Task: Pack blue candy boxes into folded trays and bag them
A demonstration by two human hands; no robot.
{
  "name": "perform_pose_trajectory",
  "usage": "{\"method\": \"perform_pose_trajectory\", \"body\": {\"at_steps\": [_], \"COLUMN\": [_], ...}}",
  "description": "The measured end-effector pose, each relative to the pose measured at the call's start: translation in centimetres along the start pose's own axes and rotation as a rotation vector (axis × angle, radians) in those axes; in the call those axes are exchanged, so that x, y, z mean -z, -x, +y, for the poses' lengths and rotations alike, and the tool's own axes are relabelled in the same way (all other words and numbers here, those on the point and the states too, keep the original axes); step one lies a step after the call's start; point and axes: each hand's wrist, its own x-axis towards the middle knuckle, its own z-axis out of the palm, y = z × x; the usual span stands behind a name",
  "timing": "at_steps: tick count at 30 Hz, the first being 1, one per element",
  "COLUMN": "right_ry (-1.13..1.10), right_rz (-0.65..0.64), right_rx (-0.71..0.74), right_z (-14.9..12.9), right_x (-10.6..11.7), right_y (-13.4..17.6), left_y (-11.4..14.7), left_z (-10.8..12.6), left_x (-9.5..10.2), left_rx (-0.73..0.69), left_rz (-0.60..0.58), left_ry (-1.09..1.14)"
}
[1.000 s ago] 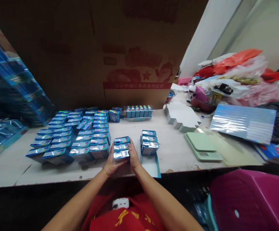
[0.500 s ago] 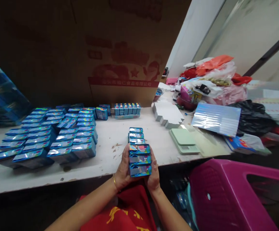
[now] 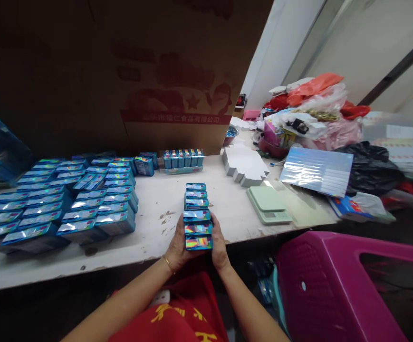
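Observation:
Between my two hands is a short row of small blue boxes [image 3: 198, 230] with shiny, colourful tops, at the table's front edge. My left hand [image 3: 178, 244] presses on the row's left side, its fingers partly hidden below. On the right side my right hand [image 3: 220, 243] is closed against the same boxes. Just beyond them, a second short row of similar blue boxes [image 3: 196, 194] stands on the white table [image 3: 156, 209], right behind the held ones. Whether the two rows touch I cannot tell.
Many blue boxes [image 3: 85, 204] stand in rows at the left. A clear tray of boxes [image 3: 182, 161] sits before a large carton [image 3: 177, 95]. White cut card [image 3: 245, 164], a green scale [image 3: 268, 204] and a holographic sheet [image 3: 316, 170] lie right. A magenta stool [image 3: 309, 285] stands front right.
The view has shifted slightly. My hands, still around the boxes, have lowered them a little, nearer level with the row behind. The box tops now catch the light differently.

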Motion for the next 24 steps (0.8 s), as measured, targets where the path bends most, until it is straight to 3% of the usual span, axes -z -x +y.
{"method": "perform_pose_trajectory", "body": {"at_steps": [3, 6, 11, 14, 19, 24], "right_ry": [0.149, 0.269, 0.423, 0.459, 0.693, 0.989], "right_rz": [-0.085, -0.104, -0.036, -0.066, 0.001, -0.282], "right_rx": [-0.079, -0.09, -0.028, -0.016, 0.14, 0.33], "right_z": [-0.9, -1.6, -0.5, -0.1, -3.2, -5.7], "right_x": [0.5, 0.6, -0.2, 0.0, 0.7, -0.5], "right_y": [-0.9, -1.6, -1.3, -1.0, -3.3, -6.3], "left_y": [0.2, 0.2, 0.1, 0.1, -0.3, -1.1], "left_z": [0.3, 0.6, 0.5, 0.4, 0.6, 1.4], "left_x": [0.4, 0.7, 1.2, 1.9, 3.0, 3.1], "left_rx": [-0.078, -0.069, -0.06, -0.066, 0.066, 0.101], "left_rz": [0.063, 0.043, -0.019, -0.066, -0.055, 0.083], "left_ry": [-0.092, -0.163, -0.312, -0.369, -0.292, -0.159]}}
